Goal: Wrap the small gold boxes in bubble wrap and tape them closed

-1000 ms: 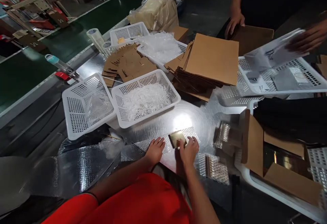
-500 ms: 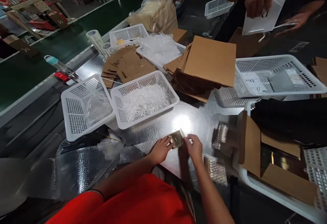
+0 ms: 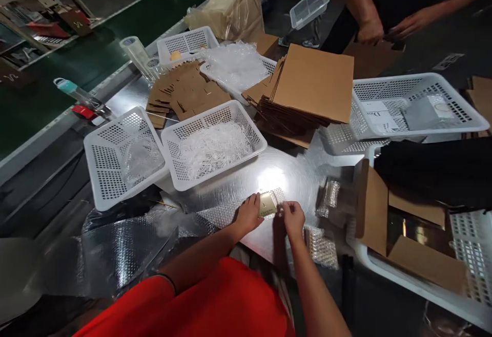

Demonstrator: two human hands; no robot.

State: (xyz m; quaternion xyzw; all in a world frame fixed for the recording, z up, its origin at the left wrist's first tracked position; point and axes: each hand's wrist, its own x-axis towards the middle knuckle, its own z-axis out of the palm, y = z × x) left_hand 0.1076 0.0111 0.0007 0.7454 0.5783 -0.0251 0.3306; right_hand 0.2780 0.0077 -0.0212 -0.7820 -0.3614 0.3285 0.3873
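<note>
Both hands work low at the near edge of the metal table (image 3: 292,173). Left hand (image 3: 249,215) pinches the left edge of a small gold card (image 3: 267,205), fingers closed on it. Right hand (image 3: 293,217) grips the bubble wrap (image 3: 277,197) at the card's right side, fingers curled tight (whether they also touch the card itself, cannot tell). Card lies on the wrap, just beside a bright glare patch.

Just behind: white basket of white strips (image 3: 213,141), and to its left a second white basket (image 3: 123,155) with clear plastic. Stack of flat cardboard sheets (image 3: 311,87) further back. Two wrapped bundles (image 3: 322,246) lie right of the hands. Across the table, another person's hands (image 3: 369,32) rest on cardboard.
</note>
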